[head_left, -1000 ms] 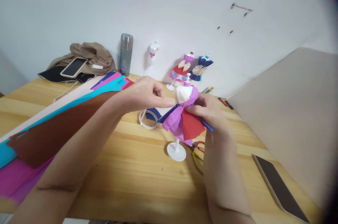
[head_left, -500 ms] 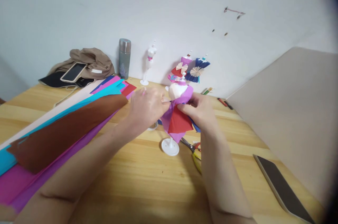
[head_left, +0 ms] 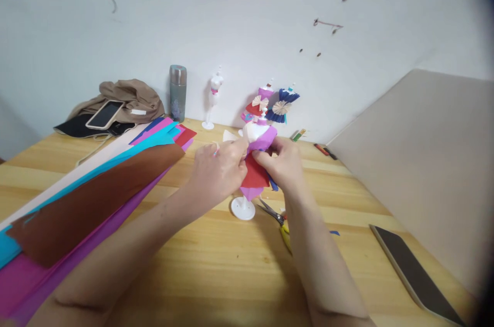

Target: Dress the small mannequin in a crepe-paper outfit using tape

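Note:
A small white dress form (head_left: 257, 132) on a round white base stands at mid-table, wrapped in purple paper (head_left: 267, 138) across its chest and below. A piece of red paper (head_left: 254, 173) lies over its front like a skirt, with a bit of blue paper (head_left: 273, 184) at its right side. My right hand (head_left: 283, 162) grips the waist, its thumb pressing the red paper's top edge and its fingers behind. Curled closed at the left of the waist is my left hand (head_left: 222, 165); what its fingertips pinch is hidden. Yellow-handled scissors (head_left: 275, 213) lie beside the base, partly behind my right wrist.
Coloured paper sheets (head_left: 100, 203) cover the left side. Behind them are a phone (head_left: 105, 114), brown cloth (head_left: 133, 98) and a flask (head_left: 178, 93). A bare form (head_left: 214, 93) and two dressed forms (head_left: 284, 107) stand by the wall. A dark tablet-like slab (head_left: 419, 275) lies right.
My left hand has moved in against the form's waist and now covers part of the purple and red paper. My right hand keeps its grip. The whole view has shifted slightly.

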Available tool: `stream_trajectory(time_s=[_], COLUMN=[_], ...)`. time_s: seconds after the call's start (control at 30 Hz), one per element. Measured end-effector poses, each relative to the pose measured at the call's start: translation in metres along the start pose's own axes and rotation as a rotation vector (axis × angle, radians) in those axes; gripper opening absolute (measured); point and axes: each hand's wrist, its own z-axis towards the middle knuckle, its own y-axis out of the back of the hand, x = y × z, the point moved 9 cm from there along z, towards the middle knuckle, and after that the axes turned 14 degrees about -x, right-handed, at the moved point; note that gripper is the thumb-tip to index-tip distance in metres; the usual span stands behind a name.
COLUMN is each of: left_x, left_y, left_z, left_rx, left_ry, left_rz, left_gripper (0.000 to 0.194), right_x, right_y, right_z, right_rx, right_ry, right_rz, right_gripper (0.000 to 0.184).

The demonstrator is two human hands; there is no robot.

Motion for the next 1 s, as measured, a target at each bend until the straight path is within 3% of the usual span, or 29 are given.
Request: stream_trajectory(time_s=[0.17,0.6,0.8,1.0], left_x=[-0.001,-0.022,-0.025,-0.037], left_y=[0.003,0.009,0.004,-0.001], left_z=[-0.003,-0.018,-0.014,-0.019], left_rx=[0.009,-0.031,0.099,0.164], left_ry=[0.011,-0.206,-0.144,-0.225], left_rz=[0.048,0.157,0.143,0.176], left_gripper=[0.016,0.029,0.023,0.021], right_x=[0.004,0.004,0.004,-0.006], right_y=[0.004,0.006,0.004,-0.001], right_z=[0.001,0.002,-0.001,-0.001], right_rx=[-0.062,-0.123,-0.134,-0.096], right_ry=[0.018,0.029,0.053,0.011], right_rz=[-0.010,0.001,0.004,0.106], right_gripper=[0.017,0.020,0.023,0.022])
